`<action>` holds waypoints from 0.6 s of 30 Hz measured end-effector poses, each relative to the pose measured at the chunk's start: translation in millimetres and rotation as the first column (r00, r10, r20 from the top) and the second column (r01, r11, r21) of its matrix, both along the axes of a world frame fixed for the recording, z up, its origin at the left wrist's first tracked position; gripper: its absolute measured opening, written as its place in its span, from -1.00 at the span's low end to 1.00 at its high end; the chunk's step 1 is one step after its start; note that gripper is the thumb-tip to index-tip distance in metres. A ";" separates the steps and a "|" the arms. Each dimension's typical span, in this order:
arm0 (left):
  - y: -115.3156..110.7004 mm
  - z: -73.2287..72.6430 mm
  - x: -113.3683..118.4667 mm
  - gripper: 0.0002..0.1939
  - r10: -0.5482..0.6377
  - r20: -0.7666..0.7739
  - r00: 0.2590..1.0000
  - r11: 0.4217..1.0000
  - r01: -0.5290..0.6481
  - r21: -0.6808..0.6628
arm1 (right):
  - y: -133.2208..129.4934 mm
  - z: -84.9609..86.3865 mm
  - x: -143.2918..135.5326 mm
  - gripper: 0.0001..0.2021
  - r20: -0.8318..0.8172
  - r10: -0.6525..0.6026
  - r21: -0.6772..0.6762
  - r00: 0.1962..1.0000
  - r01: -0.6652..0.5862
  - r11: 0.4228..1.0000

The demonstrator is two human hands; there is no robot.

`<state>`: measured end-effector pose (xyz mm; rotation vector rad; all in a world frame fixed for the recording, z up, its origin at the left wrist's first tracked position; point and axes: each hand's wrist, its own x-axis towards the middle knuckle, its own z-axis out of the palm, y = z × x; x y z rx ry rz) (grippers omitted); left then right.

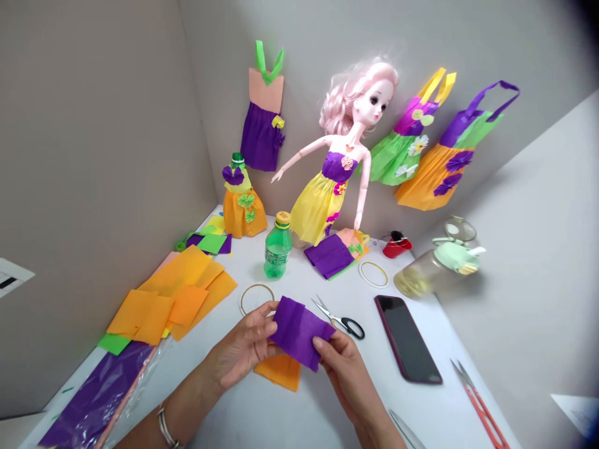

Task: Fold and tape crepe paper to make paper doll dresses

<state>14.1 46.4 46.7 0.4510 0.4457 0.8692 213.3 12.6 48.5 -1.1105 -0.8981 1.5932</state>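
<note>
A rectangular piece of purple crepe paper (299,330) is stretched between my two hands above the table. My left hand (243,349) grips its left edge, fingers behind and thumb toward the front. On the right edge, the thumb of my right hand (344,362) presses the front while the other fingers sit behind. Below the purple piece an orange piece of crepe paper (281,374) shows, partly covered by it; whether it lies on the table or is held, I cannot tell. Black-handled scissors (344,321) lie open just beyond my right hand.
Orange paper sheets (182,287) are stacked at left. A green bottle (277,249), a doll (344,156) and a phone (408,338) stand or lie beyond my hands. Red-handled scissors (480,402) lie at right, beside a tilted-looking water bottle (435,268). Small paper dresses (264,118) hang on the wall.
</note>
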 end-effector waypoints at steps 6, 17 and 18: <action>-3.8 1.7 -1.5 -0.64 -0.075 -0.066 0.995 0.996 0.077 0.034 | -1.7 1.3 9.0 -0.73 0.078 0.126 0.028 0.989 -0.129 0.991; -10.2 14.0 -11.2 -0.42 -0.140 -0.102 0.985 0.990 0.140 -0.007 | -5.5 18.1 23.0 -0.73 0.208 0.150 0.056 0.967 -0.165 0.985; -12.5 13.8 -14.2 -0.43 -0.155 -0.125 0.980 0.988 0.157 0.008 | -7.6 19.7 24.4 -0.73 0.218 0.155 0.065 0.963 -0.173 0.983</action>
